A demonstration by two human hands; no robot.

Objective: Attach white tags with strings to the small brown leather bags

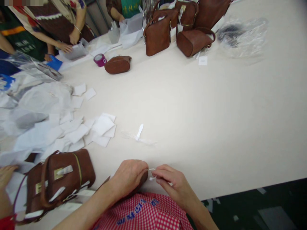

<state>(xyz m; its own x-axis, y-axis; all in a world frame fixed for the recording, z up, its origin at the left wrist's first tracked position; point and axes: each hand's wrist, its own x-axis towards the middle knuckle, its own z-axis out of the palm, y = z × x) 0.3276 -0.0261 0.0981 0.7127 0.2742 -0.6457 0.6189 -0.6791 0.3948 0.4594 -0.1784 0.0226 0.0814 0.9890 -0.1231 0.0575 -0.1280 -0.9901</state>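
Observation:
My left hand [129,177] is closed over a small brown leather piece [143,180] at the near table edge, mostly hidden under the palm. My right hand [171,182] pinches a thin white strip [152,174] that runs between both hands. A brown handbag [56,182] with white paper tabs and a brass clasp lies to the left of my left arm. A white serrated strip on clear film [139,131] lies on the table just beyond my hands.
White paper squares [79,131] and tissue spread over the left side. Further off sit a small brown pouch [117,64], a purple tape roll [100,59], several brown handbags [184,28] and a clear plastic bag [242,33]. Other people's hands [69,43] work at the far left.

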